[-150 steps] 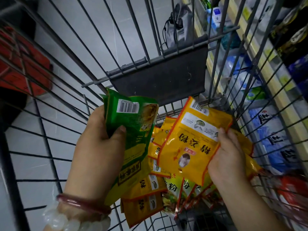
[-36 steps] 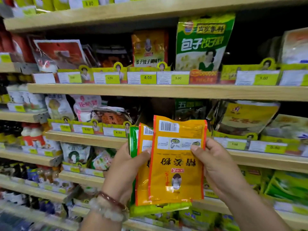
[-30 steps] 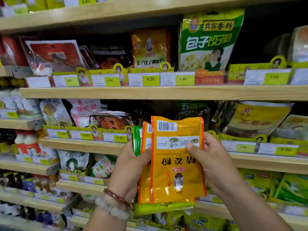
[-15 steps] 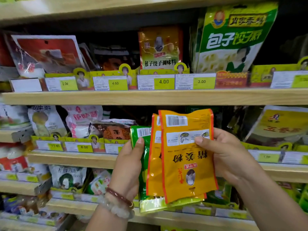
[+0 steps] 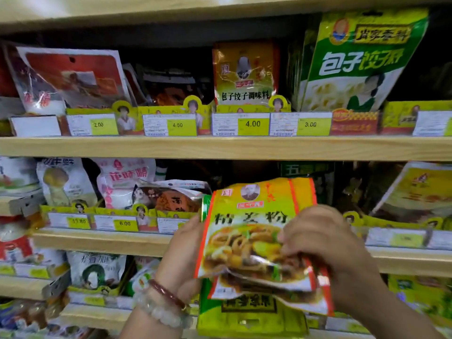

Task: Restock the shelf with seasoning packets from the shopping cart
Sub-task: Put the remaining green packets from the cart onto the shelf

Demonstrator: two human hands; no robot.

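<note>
The front orange seasoning packet (image 5: 247,231) now shows its printed face, a glossy photo of a noodle dish under dark characters, where half a second ago its barcoded back faced the camera. Its lower edge is crumpled and bent. The right hand (image 5: 325,243) pinches it at its right side, fingers curled over the crinkled foil. The left hand (image 5: 182,255) grips the stack's left edge, thumb hidden behind; a second orange packet (image 5: 220,291) and a green packet (image 5: 247,319) sit behind and below. All are flat, shiny plastic pouches, held in front of the middle wooden shelf (image 5: 102,242). Two bead bracelets (image 5: 166,304) ring the left wrist. Yellow price tags (image 5: 253,124) line the pale wood shelf edge above.
</note>
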